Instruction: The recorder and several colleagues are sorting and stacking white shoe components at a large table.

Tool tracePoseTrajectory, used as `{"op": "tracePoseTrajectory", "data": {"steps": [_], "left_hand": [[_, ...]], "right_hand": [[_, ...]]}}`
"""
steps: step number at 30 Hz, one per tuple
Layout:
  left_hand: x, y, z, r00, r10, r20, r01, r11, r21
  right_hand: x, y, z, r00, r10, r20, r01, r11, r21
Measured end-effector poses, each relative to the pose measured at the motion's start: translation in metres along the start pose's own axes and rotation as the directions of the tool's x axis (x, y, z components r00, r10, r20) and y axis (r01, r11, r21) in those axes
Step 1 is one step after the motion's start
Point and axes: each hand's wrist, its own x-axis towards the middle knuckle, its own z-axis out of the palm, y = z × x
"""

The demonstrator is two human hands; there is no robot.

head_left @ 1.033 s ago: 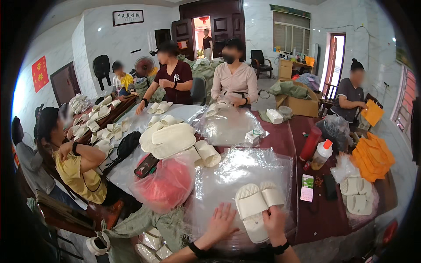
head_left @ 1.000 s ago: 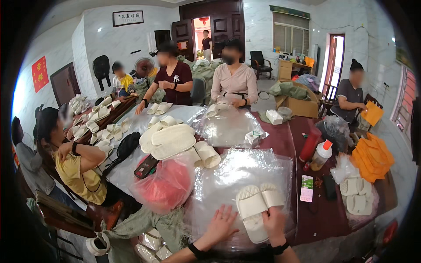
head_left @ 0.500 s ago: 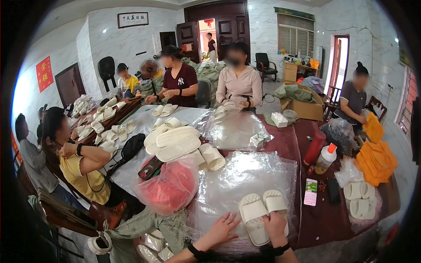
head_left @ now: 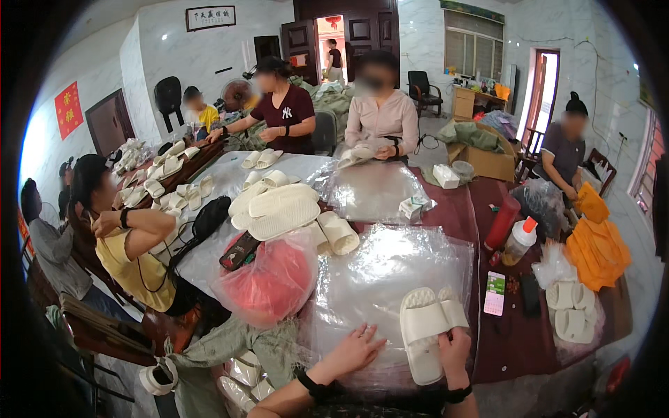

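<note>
A pair of cream slide slippers (head_left: 421, 338) lies at the front of the table on clear plastic bags (head_left: 380, 275), toes pointing away from me. My right hand (head_left: 456, 354) has its fingers closed on the right-hand slipper, near its strap, and this slipper overlaps the other one. How the fingertips sit on it is partly hidden. My left hand (head_left: 357, 348) rests on the plastic to the left of the pair, palm down, fingers spread and holding nothing.
Left of the bags, cream slippers and insoles (head_left: 284, 212) pile up behind a red bundle in clear plastic (head_left: 268, 282). To the right are a phone (head_left: 495, 292), a bottle (head_left: 520, 244), a red flask (head_left: 502, 221), another slipper pair (head_left: 573, 310) and orange fabric (head_left: 598, 254). Several people sit around.
My right hand has shifted a little to the right with the slippers, which now overlap instead of lying side by side. My left hand stays on the plastic.
</note>
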Motion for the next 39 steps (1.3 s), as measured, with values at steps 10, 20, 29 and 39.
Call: {"op": "tracePoseTrajectory", "data": {"steps": [10,20,29,39], "left_hand": [[0.001,0.002,-0.017,0.997,0.027,0.067,-0.031,0.998,0.063],[0.023,0.014,-0.027,0.963,-0.262,-0.059,0.239,0.937,-0.254],[0.036,-0.003,-0.031,0.866,-0.498,0.039,0.394,0.632,-0.667],[0.035,0.009,-0.051,0.962,-0.271,0.042,0.217,0.658,-0.721]], "right_hand": [[-0.022,-0.030,-0.041,1.000,0.012,0.021,-0.017,0.970,0.241],[-0.039,-0.036,-0.056,0.944,-0.027,0.330,-0.213,0.713,0.668],[-0.036,-0.040,-0.055,0.831,-0.203,0.519,0.017,0.940,0.341],[-0.043,-0.042,-0.045,0.819,-0.232,0.525,0.166,0.971,0.171]]}}
